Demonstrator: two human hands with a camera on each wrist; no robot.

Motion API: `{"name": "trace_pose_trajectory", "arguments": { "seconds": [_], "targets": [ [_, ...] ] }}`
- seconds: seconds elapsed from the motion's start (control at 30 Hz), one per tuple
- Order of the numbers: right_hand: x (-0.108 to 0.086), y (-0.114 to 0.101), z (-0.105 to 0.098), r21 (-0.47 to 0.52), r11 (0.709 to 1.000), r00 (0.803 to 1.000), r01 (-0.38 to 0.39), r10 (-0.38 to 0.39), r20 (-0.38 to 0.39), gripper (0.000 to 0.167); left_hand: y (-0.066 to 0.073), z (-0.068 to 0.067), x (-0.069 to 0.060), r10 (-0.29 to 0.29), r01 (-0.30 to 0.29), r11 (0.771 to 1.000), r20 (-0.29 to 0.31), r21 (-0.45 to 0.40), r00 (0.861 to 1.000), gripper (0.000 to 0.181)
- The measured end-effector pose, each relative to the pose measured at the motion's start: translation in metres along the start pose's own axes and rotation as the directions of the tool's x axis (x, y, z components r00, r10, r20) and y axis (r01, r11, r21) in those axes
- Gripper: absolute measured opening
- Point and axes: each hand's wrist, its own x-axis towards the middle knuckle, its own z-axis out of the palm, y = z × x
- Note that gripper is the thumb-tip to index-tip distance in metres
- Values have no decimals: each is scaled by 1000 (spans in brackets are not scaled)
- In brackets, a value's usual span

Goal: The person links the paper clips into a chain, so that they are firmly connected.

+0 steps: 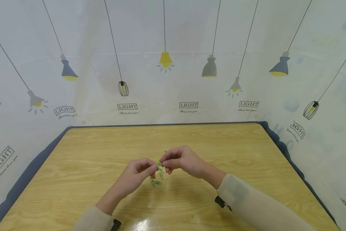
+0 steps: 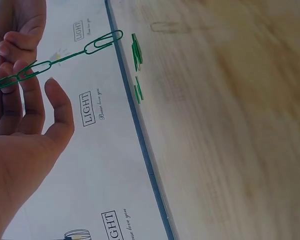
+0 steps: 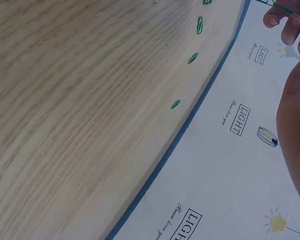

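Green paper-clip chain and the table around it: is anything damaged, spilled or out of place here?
Nothing stands out. The green paper-clip chain shows no obvious break, and the loose green paper clips simply lie on the wooden table. Slight bends would be too small to tell.

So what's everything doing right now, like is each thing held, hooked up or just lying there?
Left hand: pinching the green chain.
Right hand: pinching a green paperclip close to the left hand's fingertips; can't tell if it's hooked on.
Paperclip chain: linked end to end, dangling.
Loose paperclips: lying apart on the table.
Yellow lamp: only a printed picture, drawn shining.
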Motion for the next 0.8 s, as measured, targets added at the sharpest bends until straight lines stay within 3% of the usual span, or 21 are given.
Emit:
{"name": "trace_pose_trajectory", "arguments": {
  "seconds": [0.53, 0.8],
  "targets": [
    [0, 2, 2, 22, 1000, 999, 21, -21, 38, 19, 4, 3, -1, 13, -14, 999, -48, -33, 999, 25],
    [-1, 2, 1, 10, 1000, 998, 11, -11, 62, 18, 1, 4, 0, -14, 12, 999, -71, -33, 997, 27]
  ]
}}
